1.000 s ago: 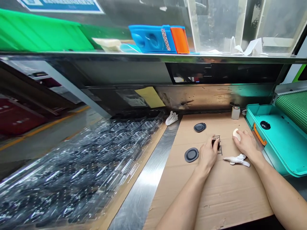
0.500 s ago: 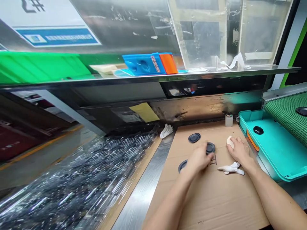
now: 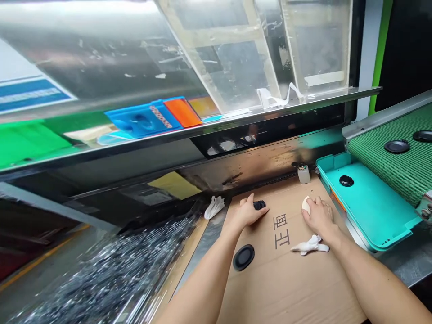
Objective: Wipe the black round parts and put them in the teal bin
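Note:
My left hand [image 3: 248, 210] is at the far left of the cardboard sheet [image 3: 270, 288], its thumb and fingers closed round a small stack of black round discs [image 3: 259, 205]. Part of that stack is hidden by the fingers. A single black disc [image 3: 244, 257] with a raised rim lies flat nearer me. On the right side of the cardboard, my right hand [image 3: 319, 216] pinches a cream-coloured round pad [image 3: 306, 205]. Below that hand lies a crumpled white cloth [image 3: 310, 245]. Dark characters are written on the cardboard between the hands.
A small bottle [image 3: 303, 174] stands at the back. To the right is a teal tray [image 3: 378, 207] with a black disc on it, beside a green conveyor belt [image 3: 378, 148] carrying two discs. Clear plastic-wrapped goods [image 3: 135, 265] lie left. A metal shelf [image 3: 236, 118] runs overhead.
My left hand has carried a black disc away from me and left, onto those at the back. My right hand keeps the pad. The view has swung right, showing more of the belt.

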`<state>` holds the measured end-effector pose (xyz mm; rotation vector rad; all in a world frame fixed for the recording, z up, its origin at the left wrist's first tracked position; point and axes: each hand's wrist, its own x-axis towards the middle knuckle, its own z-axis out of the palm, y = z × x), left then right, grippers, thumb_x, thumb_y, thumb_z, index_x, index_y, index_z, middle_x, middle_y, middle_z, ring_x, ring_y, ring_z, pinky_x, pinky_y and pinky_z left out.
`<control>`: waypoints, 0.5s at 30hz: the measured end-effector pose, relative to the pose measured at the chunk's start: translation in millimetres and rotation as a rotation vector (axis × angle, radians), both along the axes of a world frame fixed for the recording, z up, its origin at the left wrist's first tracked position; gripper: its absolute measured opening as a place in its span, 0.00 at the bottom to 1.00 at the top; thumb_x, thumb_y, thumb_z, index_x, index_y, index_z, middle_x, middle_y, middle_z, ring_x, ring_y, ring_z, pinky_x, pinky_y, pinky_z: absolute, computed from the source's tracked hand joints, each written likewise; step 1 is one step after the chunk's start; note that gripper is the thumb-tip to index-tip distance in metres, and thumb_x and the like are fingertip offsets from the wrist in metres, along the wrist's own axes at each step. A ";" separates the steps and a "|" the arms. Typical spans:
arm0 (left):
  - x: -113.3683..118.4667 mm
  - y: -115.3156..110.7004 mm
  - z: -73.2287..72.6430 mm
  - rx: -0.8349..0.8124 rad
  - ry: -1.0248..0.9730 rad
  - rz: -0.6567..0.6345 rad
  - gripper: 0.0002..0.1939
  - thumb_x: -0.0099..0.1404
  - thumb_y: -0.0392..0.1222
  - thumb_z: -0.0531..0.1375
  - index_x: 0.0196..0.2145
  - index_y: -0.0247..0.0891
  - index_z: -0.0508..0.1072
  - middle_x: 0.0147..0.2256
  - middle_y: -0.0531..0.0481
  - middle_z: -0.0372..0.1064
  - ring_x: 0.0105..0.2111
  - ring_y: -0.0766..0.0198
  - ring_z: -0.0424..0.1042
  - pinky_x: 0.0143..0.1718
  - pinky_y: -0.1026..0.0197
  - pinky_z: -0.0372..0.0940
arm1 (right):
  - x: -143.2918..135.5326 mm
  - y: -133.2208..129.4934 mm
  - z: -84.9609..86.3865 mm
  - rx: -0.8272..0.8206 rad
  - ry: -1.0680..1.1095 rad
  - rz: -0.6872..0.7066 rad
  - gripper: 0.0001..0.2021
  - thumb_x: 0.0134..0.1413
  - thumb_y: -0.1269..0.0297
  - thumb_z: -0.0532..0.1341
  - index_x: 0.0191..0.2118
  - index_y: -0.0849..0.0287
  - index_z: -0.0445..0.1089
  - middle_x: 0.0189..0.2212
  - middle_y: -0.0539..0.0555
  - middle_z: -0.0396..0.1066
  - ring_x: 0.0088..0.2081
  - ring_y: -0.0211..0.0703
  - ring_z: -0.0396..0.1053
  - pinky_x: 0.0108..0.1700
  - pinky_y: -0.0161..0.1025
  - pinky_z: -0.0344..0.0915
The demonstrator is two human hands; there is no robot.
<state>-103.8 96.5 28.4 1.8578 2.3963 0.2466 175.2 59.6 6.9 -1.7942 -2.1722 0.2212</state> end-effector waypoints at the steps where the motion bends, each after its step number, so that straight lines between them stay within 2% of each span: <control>1: -0.1 3.7 1.3 -0.011 -0.030 -0.058 0.37 0.54 0.56 0.61 0.57 0.29 0.68 0.58 0.27 0.66 0.57 0.40 0.69 0.57 0.50 0.62 | -0.8 -0.3 -0.8 0.005 0.009 -0.003 0.21 0.65 0.56 0.55 0.60 0.56 0.63 0.48 0.61 0.67 0.49 0.54 0.68 0.47 0.46 0.63; 4: -9.6 9.6 3.6 -0.081 -0.178 -0.186 0.23 0.48 0.46 0.64 0.43 0.38 0.76 0.47 0.38 0.76 0.51 0.43 0.73 0.57 0.50 0.63 | -3.4 -1.6 -2.8 0.016 0.042 0.002 0.20 0.63 0.58 0.56 0.58 0.58 0.65 0.49 0.63 0.67 0.49 0.55 0.69 0.49 0.48 0.64; 7: -21.5 14.8 7.2 -0.068 -0.404 -0.121 0.17 0.41 0.40 0.66 0.34 0.45 0.76 0.37 0.50 0.77 0.51 0.41 0.72 0.58 0.43 0.61 | -6.5 0.2 -4.1 0.009 0.098 0.007 0.18 0.62 0.58 0.57 0.54 0.59 0.67 0.50 0.63 0.67 0.48 0.55 0.69 0.49 0.49 0.66; 9: -14.4 21.8 18.6 0.032 -0.512 -0.016 0.12 0.43 0.41 0.66 0.30 0.47 0.74 0.31 0.53 0.74 0.56 0.38 0.68 0.61 0.35 0.55 | -8.6 2.5 -4.7 0.001 0.138 0.005 0.17 0.62 0.58 0.57 0.52 0.60 0.68 0.49 0.63 0.67 0.48 0.55 0.69 0.48 0.50 0.66; 11: 18.1 31.9 42.0 0.173 -0.480 -0.017 0.11 0.46 0.46 0.67 0.30 0.46 0.73 0.30 0.51 0.71 0.60 0.34 0.62 0.62 0.28 0.47 | -10.4 3.8 -5.2 -0.011 0.168 0.002 0.16 0.61 0.58 0.58 0.51 0.60 0.69 0.49 0.62 0.68 0.49 0.56 0.69 0.49 0.51 0.67; 12: 45.6 37.7 57.6 0.228 -0.414 -0.099 0.14 0.47 0.48 0.68 0.32 0.45 0.73 0.33 0.49 0.72 0.61 0.33 0.60 0.62 0.27 0.46 | -11.1 3.8 -5.7 -0.016 0.178 0.001 0.16 0.61 0.58 0.59 0.51 0.61 0.69 0.49 0.62 0.68 0.49 0.56 0.69 0.49 0.52 0.67; 13: 80.1 43.8 74.7 0.283 -0.323 -0.222 0.17 0.48 0.50 0.68 0.35 0.43 0.73 0.38 0.47 0.72 0.61 0.33 0.60 0.62 0.28 0.47 | -11.6 3.3 -6.3 -0.023 0.187 0.001 0.17 0.60 0.58 0.59 0.51 0.61 0.68 0.49 0.63 0.68 0.49 0.56 0.69 0.49 0.52 0.67; 15: 165.2 55.3 108.7 0.331 -0.150 -0.579 0.23 0.57 0.55 0.63 0.47 0.39 0.72 0.51 0.42 0.71 0.59 0.40 0.63 0.63 0.38 0.53 | -12.1 1.7 -8.6 -0.015 0.210 0.003 0.17 0.60 0.58 0.60 0.51 0.62 0.68 0.49 0.63 0.67 0.49 0.57 0.68 0.50 0.54 0.66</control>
